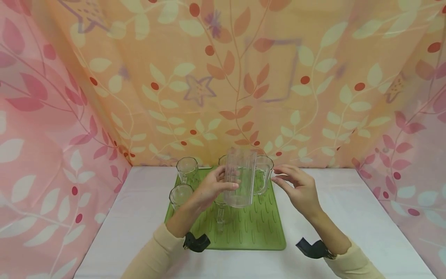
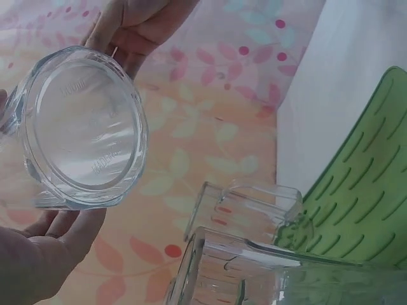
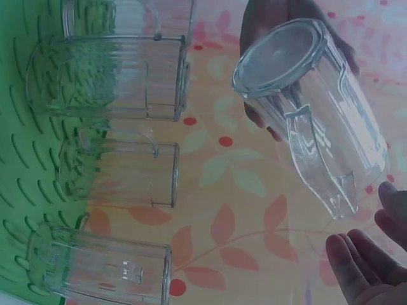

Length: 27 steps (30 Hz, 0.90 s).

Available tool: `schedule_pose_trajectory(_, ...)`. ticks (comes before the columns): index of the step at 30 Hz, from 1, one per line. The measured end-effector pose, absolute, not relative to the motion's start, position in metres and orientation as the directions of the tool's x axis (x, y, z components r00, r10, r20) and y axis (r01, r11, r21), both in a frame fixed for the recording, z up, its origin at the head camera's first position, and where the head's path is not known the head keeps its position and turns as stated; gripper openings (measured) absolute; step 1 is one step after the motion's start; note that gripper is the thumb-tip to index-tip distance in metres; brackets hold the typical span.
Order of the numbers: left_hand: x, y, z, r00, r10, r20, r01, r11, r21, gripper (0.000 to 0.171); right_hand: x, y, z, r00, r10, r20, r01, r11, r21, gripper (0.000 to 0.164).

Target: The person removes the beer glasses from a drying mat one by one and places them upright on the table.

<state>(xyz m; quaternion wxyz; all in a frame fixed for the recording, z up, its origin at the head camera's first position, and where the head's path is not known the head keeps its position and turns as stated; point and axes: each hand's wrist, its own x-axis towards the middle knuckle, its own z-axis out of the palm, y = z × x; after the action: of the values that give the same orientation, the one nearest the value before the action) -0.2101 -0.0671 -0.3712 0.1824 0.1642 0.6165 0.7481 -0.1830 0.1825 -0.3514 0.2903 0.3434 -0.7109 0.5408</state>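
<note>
Beige sleeves (image 1: 150, 254), black wrist pieces (image 1: 197, 243)

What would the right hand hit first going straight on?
Probably the handle of the clear mug in the left hand: the right hand points its fingers that way, with a visible gap. Depth is uncertain with clear mugs behind.

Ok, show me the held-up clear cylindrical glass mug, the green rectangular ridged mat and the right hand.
Held-up clear cylindrical glass mug (image 2: 88, 124): left wrist view, on its round base.
Green rectangular ridged mat (image 1: 251, 230): head view, on its bare near part.
Right hand (image 1: 299, 190): head view, middle of the hand.
</note>
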Motion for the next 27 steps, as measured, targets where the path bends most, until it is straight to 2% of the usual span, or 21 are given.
schedule_pose_trajectory(7,-0.205,-0.069,-0.375,-0.87,0.484,0.088,-0.014,-0.203,0.979,0.071,-0.188,0.189,-0.367,-0.75,-0.142,0.646,-0.661,0.15,-0.735,0.03)
schedule_pose_trajectory(10,-0.202,-0.07,-0.376,-0.87,0.484,0.1,0.006,-0.191,0.981,0.075,-0.19,0.191,-0.373,-0.79,-0.148,0.594,-0.611,0.126,-0.781,0.029)
schedule_pose_trajectory(17,-0.198,-0.075,-0.38,-0.866,0.484,0.129,0.039,-0.192,0.981,0.08,-0.191,0.189,-0.378,-0.81,-0.195,0.552,-0.572,0.057,-0.818,0.029)
schedule_pose_trajectory(27,-0.19,-0.079,-0.382,-0.861,0.481,0.168,0.097,-0.169,0.981,0.083,-0.193,0.186,-0.382,-0.828,-0.276,0.488,-0.474,-0.119,-0.873,0.031)
